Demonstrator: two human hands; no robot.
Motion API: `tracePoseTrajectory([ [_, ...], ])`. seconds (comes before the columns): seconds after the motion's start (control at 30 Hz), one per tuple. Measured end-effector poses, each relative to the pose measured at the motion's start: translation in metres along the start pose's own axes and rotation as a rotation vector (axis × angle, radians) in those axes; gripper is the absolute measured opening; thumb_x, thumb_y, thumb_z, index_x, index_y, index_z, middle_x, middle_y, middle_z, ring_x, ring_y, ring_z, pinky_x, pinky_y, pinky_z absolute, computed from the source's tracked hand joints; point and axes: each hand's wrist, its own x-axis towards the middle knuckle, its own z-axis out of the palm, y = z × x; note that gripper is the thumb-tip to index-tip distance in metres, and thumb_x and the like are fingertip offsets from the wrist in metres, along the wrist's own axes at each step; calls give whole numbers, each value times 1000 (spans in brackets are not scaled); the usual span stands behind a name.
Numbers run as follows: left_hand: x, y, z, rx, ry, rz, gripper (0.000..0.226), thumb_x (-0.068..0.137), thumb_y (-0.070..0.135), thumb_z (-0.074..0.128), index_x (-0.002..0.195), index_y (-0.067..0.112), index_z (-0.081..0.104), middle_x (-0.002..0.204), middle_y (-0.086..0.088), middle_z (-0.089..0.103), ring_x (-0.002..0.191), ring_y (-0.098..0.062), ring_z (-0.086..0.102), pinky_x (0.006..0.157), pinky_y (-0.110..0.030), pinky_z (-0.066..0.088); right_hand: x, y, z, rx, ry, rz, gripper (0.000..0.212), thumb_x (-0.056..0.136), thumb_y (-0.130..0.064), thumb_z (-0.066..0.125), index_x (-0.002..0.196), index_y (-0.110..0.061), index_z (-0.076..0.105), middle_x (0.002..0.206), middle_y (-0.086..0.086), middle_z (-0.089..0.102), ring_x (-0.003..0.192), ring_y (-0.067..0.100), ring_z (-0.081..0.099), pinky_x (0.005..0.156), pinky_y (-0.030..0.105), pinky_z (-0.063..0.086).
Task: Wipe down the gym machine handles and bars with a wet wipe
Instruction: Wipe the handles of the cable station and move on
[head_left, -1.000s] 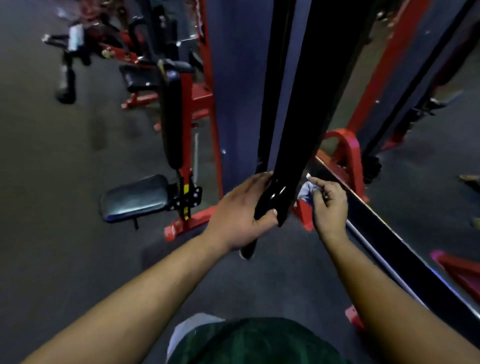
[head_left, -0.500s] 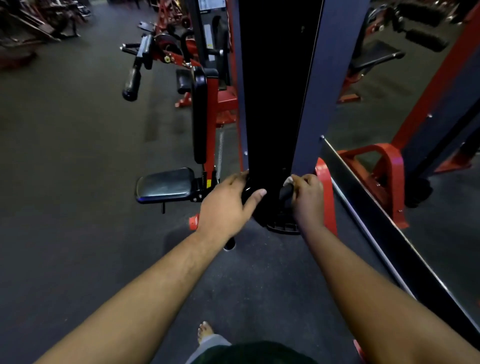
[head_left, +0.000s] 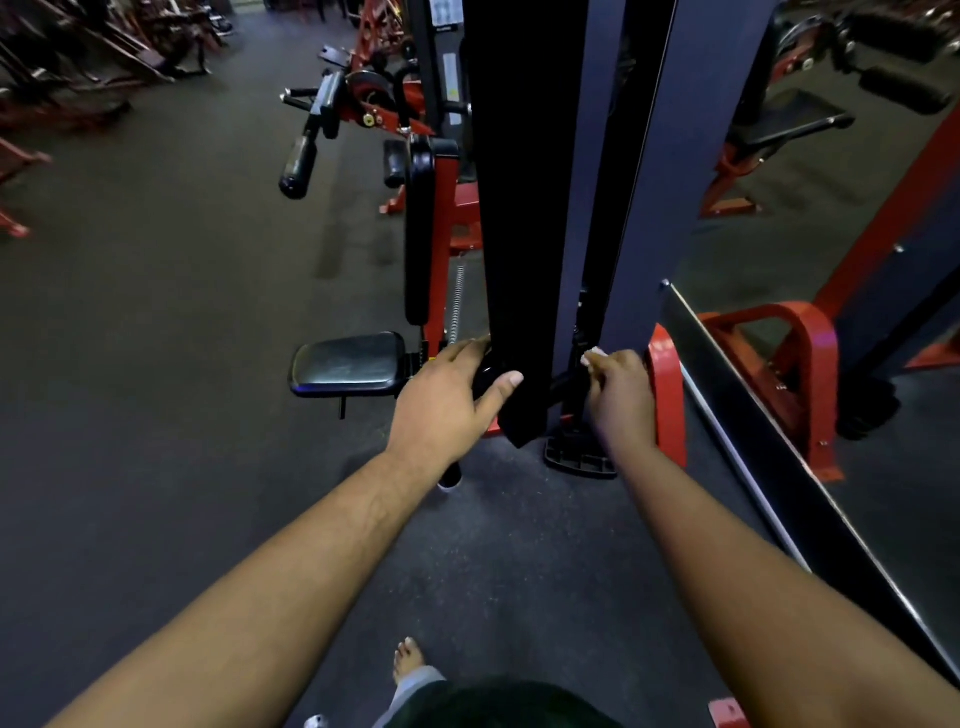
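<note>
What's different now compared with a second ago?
The view lifted, so more of the gym shows behind. The wipe, plainly bunched in the right hand before, now only peeks out at the fingertips, low behind the black hanging strap. The left hand still grips the black handle beside it.

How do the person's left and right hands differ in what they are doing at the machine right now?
The left hand wraps a black handle, thumb stretched across it; the right hand is curled into a tighter fist, with a scrap of white wet wipe showing at its fingertips. The left hand sits left of the black column, the right hand on its right. Both reach forward at about the same height.
</note>
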Motion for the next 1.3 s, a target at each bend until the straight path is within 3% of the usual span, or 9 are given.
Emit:
tracePoseTrajectory([
  [0.17,2,0,-1,-21,19,1,62,99,62,52,144,19,55,138,0,63,122,-20,61,89,-23,42,-47,-34,20,323,-11,-75,30,91,5,59,114,-8,72,105,8,61,97,11,58,92,21,46],
  [0.37,2,-4,1,-5,10,-5,65,99,68,46,146,23,53,139,1,62,122,-19,61,91,-31,49,-11,-9,-9,387,20,-89,23,99,-5,59,112,-14,76,106,-1,69,95,-9,55,87,11,40],
  [0.57,2,-4,1,-7,8,-2,67,99,69,45,147,23,52,141,2,61,126,-18,59,93,-33,50,-1,-33,2,17,-162,17,18,97,-18,58,105,-12,72,107,16,57,95,36,60,85,38,50],
  [0.77,3,-4,2,-9,35,22,63,99,64,50,145,22,55,137,0,64,123,-19,60,87,-26,42,-30,-19,-5,362,-228,-248,22,94,1,62,108,-9,75,98,1,63,93,10,59,85,10,41],
  [0.83,3,-4,4,-1,38,19,65,98,65,49,146,22,54,137,0,64,123,-19,60,86,-25,42,-42,2,-1,509,-204,-127,19,97,-5,62,109,-11,75,105,2,69,101,9,64,93,17,46],
  [0.93,2,-6,4,-2,39,15,69,97,69,44,146,22,54,139,2,63,125,-17,59,89,-25,43,-55,19,17,909,22,450,22,103,-8,53,119,-10,67,120,8,70,111,17,66,101,34,51],
  [1.03,3,-5,4,3,47,21,70,97,70,43,145,21,54,139,2,62,124,-18,60,90,-25,44,-40,-3,28,1424,32,904,21,106,-7,46,115,-13,64,107,7,71,91,16,68,83,31,58],
  [1.2,4,-7,4,9,58,29,64,98,67,46,144,22,55,136,2,63,122,-18,61,88,-26,45,-21,-51,30,1619,-9,1140,23,108,-23,47,92,-15,61,50,-6,55,37,3,48,37,17,38],
  [1.3,4,-8,5,19,68,39,65,98,68,46,143,22,56,135,2,64,120,-18,62,85,-24,42,-39,-62,22,1409,-158,1014,30,108,-30,47,84,-17,58,46,-7,48,35,4,40,39,21,33],
])
